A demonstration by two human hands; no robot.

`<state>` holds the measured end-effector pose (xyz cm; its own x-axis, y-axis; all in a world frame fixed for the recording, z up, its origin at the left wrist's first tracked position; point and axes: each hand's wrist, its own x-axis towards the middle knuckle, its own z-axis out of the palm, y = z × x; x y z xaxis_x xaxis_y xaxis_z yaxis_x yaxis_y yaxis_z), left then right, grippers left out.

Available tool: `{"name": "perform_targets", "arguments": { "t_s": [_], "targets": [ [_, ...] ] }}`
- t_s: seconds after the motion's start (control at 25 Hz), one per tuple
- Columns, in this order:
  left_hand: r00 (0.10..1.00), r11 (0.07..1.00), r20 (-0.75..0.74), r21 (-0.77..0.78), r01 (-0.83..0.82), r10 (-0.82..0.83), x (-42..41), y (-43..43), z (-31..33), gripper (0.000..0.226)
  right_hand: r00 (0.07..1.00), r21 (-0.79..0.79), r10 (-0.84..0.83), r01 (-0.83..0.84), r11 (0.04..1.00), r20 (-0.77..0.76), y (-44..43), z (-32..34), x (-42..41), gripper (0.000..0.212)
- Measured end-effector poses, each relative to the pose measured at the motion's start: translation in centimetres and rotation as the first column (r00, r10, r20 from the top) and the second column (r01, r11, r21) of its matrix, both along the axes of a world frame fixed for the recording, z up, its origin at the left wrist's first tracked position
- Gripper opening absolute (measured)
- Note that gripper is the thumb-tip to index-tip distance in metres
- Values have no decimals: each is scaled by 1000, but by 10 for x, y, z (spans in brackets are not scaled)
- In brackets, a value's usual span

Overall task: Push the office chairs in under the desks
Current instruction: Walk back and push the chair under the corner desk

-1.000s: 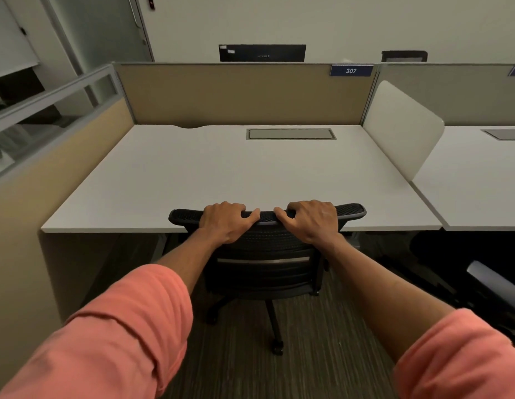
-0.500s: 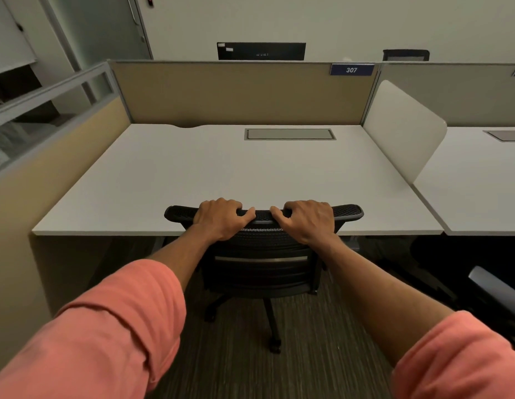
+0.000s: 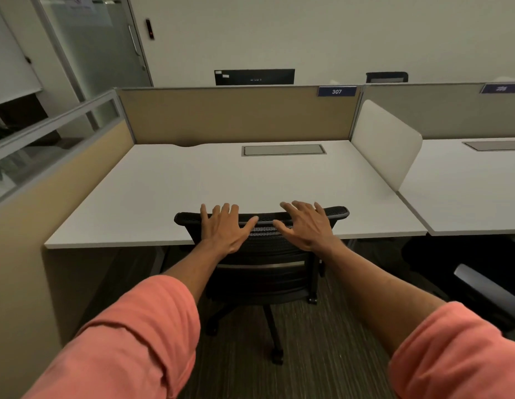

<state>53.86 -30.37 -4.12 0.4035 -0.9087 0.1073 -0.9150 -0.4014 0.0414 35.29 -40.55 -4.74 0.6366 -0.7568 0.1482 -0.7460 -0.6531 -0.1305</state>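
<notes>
left hand (image 3: 226,230): fingers spread, on chair (image 3: 265,263) back | right hand (image 3: 306,226): spread likewise | seat under tabletop (image 3: 193,182)

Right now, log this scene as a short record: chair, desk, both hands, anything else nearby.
chair: black mesh, seat under the desk, back at its front edge
desk: white top, bare except a grey cable hatch
left hand: open, fingers spread, at the chair's top rail
right hand: open, fingers spread, at the top rail
label: 307, on the rear panel
second chair: partly seen at right, by the next desk
</notes>
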Motion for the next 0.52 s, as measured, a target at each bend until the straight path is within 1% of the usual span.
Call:
{"name": "perform_targets", "arguments": {
  "t_s": [0.16, 0.28, 0.4, 0.52],
  "targets": [
    [994, 996, 72, 25, 87, -88, -28, 34, 12, 80, 1000, -18, -22, 22, 1000, -1, 41, 11, -29, 70],
    [980, 988, 124, -12, 156, -153, -56, 63, 20, 79, 996, -33, -89, 90, 995, 23, 79, 15, -59, 71],
    [971, 978, 130, -27, 206, -201, -87, 94, 24, 80, 987, -66, -159, 159, 985, 6, 123, 16, -98, 72],
    [958, 966, 140, -29, 258, -251, -126, 125, 24, 79, 972, -67, -236, 234, 970, -20, 165, 17, -140, 73]
  ]
}}
